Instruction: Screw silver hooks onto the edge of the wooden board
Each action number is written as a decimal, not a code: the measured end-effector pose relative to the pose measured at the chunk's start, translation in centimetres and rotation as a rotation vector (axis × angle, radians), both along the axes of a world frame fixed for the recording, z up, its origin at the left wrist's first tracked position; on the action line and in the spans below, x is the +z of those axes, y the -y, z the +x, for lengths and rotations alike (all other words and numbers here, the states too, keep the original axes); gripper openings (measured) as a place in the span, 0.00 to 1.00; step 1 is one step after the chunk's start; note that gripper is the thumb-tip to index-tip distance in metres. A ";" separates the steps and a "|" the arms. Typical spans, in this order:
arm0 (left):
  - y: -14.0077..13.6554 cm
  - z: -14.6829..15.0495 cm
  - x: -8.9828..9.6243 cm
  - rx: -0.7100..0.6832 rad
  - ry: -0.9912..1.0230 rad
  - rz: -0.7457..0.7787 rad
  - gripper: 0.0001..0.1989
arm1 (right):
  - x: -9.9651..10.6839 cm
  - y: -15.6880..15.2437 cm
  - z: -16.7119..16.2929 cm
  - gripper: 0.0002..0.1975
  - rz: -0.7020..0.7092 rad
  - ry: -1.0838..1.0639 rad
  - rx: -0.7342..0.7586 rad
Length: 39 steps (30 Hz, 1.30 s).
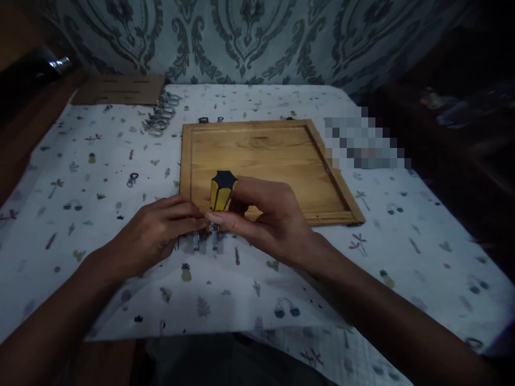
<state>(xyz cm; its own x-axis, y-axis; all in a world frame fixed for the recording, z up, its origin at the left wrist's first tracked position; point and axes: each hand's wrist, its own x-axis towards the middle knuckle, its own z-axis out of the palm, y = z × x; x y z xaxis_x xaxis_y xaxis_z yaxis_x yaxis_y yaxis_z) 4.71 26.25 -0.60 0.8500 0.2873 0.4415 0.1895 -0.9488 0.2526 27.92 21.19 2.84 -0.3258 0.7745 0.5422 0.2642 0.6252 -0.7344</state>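
Note:
My right hand (269,217) is closed around a screwdriver with a yellow and black handle (222,192). It stands roughly upright over the near edge of a framed wooden board (257,161), left of the middle. The screwdriver's tip is hidden. Beside it, my left hand (161,228) has its fingers pressed together at the board's near left corner; what they pinch, if anything, is hidden. Two small metal hooks, a left one (196,241) and a right one (214,240), stick out from this edge toward me, just under my fingertips.
A pile of metal hooks (161,115) lies at the back left of the table, next to a slotted piece of cardboard (118,90). A patterned white cloth (241,300) covers the table. Behind the board is a patterned wall (245,43). A blurred-out patch (364,142) lies to the right.

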 end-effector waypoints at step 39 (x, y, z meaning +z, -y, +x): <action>0.1 -0.1 0.1 -0.019 -0.002 -0.062 0.15 | -4.5 6.0 0.1 0.16 0.247 0.690 -0.062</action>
